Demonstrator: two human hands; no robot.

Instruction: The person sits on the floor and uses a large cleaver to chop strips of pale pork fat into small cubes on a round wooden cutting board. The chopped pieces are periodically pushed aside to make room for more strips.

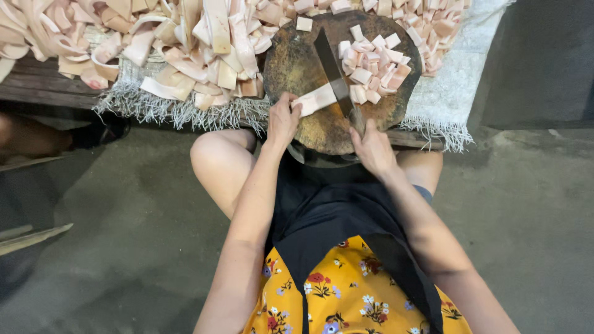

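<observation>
A round dark wooden chopping block (pixel 297 68) lies in front of my knees. My left hand (pixel 282 119) presses down on a pale strip of pork skin (pixel 317 98) on the block. My right hand (pixel 372 147) is closed on the handle of a cleaver (pixel 330 67), whose dark blade lies across the strip's right end. A heap of small pink-white cut cubes (pixel 371 62) covers the block's right side, just beyond the blade.
A big pile of uncut pork-skin strips (pixel 185 43) lies to the left on a white woven sack (pixel 445 86) with frayed edges. More cut pieces (pixel 433 25) lie behind the block. Grey concrete floor surrounds my knees; someone's leg (pixel 25 133) shows at far left.
</observation>
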